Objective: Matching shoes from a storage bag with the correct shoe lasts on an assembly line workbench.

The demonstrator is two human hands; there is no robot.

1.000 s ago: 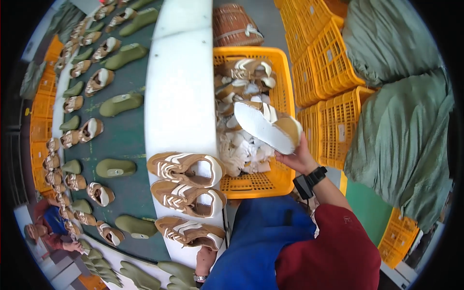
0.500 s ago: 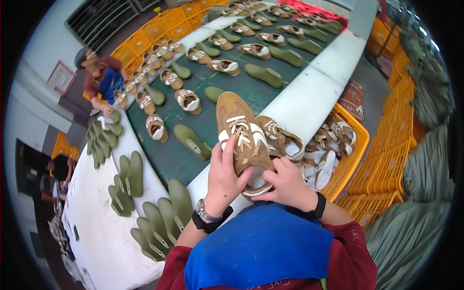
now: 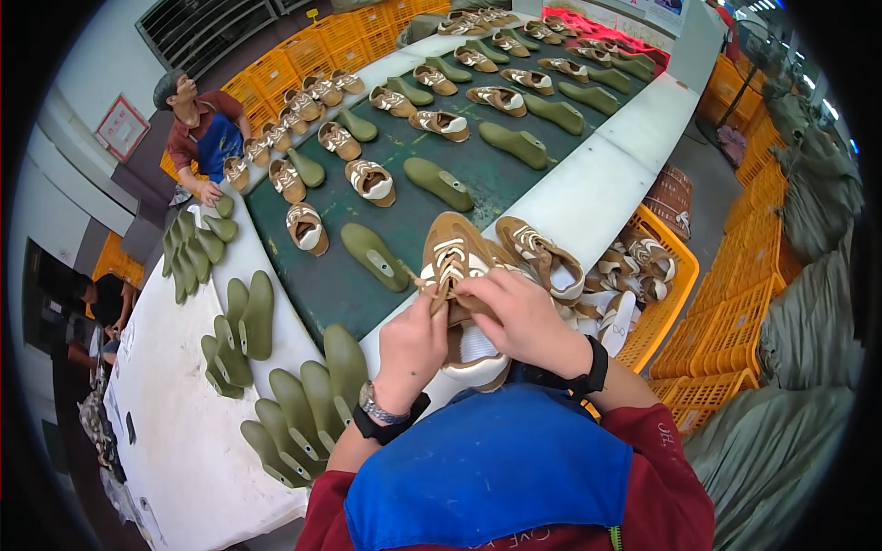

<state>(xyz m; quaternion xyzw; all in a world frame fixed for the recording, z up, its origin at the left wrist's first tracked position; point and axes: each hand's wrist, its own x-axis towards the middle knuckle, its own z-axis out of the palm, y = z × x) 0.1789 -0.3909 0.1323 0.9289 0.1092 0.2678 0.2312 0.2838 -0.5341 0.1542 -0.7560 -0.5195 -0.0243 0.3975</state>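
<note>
A tan and brown sneaker with white laces rests in front of me, toe pointing away, its white-lined opening toward my body. My left hand is closed in a pinch on the shoelace at the left side of the lacing. From the other side, my right hand pinches at the laces too; its curled fingers partly cover the tongue. A matching sneaker lies just right of it, close to the crate.
A yellow crate of shoes stands at right. Across the green conveyor belt sit sneakers and olive shoe lasts. More lasts line the white table at left. A co-worker stands at the far left.
The sneaker has been lowered and tipped flatter. Both hands have moved from its heel opening up to the laces and now pinch there. My head view has shifted slightly.
</note>
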